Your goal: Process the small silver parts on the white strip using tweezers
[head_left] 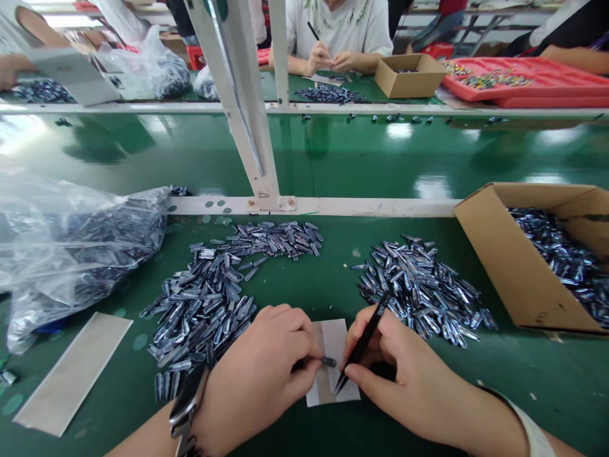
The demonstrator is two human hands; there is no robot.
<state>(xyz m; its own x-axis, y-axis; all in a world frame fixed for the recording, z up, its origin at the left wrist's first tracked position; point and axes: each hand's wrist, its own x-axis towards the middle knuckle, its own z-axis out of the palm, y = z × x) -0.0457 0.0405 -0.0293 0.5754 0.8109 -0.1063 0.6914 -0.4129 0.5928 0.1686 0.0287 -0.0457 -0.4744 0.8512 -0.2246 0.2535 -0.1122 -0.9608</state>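
My left hand (266, 368), with a watch on its wrist, pinches a small dark oblong piece (328, 362) between thumb and fingers. The piece's rounded end sticks out over a small white card (339, 336) with a beige strip along it. Black tweezers (366, 336) are gripped like a pen in my right hand (404, 374). Their tips point down at the card, just beside the piece. To the left lies a pile of similar dark glossy pieces (200, 311). Another pile of them (419, 285) spreads beyond my right hand.
A clear plastic bag (76, 247) of pieces lies at left, near a beige rectangular sheet (73, 374). A cardboard box (504, 254) of pieces stands right. A white metal post (247, 108) rises from the rail ahead. Across the green belt (361, 158), a person (342, 32) works with a pen-like tool.
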